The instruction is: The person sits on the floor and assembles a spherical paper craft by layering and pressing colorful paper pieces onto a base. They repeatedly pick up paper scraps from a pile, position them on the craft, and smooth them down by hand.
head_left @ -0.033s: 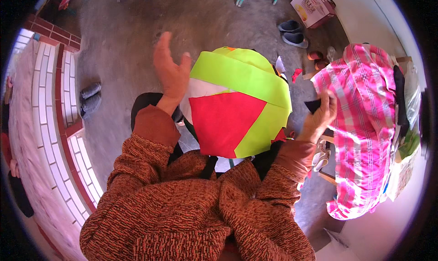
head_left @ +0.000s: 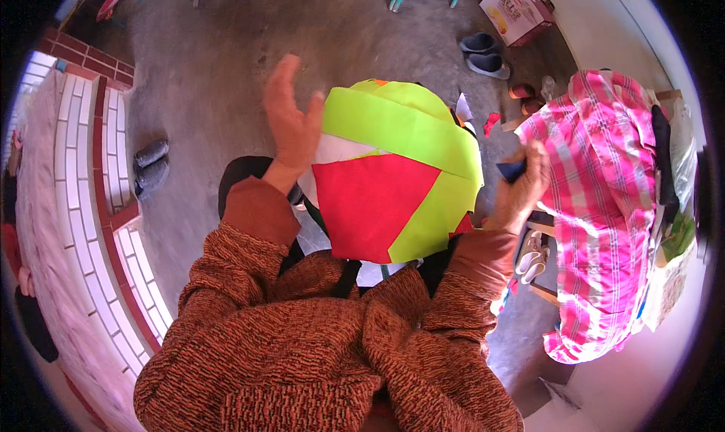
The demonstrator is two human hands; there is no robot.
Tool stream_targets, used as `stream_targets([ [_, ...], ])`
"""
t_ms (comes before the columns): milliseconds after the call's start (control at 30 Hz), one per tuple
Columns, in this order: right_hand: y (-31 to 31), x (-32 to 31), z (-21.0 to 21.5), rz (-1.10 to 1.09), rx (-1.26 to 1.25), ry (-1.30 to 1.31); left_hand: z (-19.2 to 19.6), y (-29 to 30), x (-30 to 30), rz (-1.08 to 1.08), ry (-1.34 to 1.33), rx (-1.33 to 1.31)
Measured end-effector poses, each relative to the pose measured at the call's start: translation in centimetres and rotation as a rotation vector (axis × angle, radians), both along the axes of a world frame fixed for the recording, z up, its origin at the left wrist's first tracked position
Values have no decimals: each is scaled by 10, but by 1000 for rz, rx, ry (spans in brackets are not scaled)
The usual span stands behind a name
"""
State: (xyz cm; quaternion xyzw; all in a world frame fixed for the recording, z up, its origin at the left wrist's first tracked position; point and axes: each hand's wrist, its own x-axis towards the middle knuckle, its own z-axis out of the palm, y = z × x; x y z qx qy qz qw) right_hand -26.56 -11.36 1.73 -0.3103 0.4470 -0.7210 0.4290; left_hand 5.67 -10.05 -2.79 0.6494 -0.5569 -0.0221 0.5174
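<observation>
- Over our lap, between the two forearms, sits the rounded patchwork bundle (head_left: 411,183), its top toward us showing a wide lime-green band (head_left: 400,122), a large red panel (head_left: 374,205) and a white patch (head_left: 343,149).
- Our left hand (head_left: 296,130) is at the bundle's left side, empty, with its fingers raised and the thumb spread away from them; the thumb tip is right by the lime-green band, and we cannot tell if they touch.
- Our right hand (head_left: 527,177) is to the right of the bundle and apart from it, closed on a small dark blue scrap (head_left: 511,171) that pokes out on the side facing the bundle.
- Both our arms wear a brown-and-black knitted jacket (head_left: 302,364) with plain rust-coloured cuffs (head_left: 260,209).
- Just beyond our right hand, a pink plaid cloth (head_left: 596,228) hangs in a long drape.
- On the grey floor (head_left: 219,69) past the bundle's upper right we see a small red scrap (head_left: 492,122), with dark slippers (head_left: 487,58) and a cardboard box (head_left: 517,13) farther off.
- White sandals (head_left: 533,258) lie below our right hand, beside the drape.
- To our left, grey slippers (head_left: 152,165) rest near a wall of white tiles (head_left: 75,198).
</observation>
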Motion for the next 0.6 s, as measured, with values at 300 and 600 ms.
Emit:
stream_targets([
  [300,-15,56,-28,702,91,-1086,45,-25,-64,-850,188,124],
  [600,-16,74,-20,658,283,-802,27,-35,-97,-886,183,121],
])
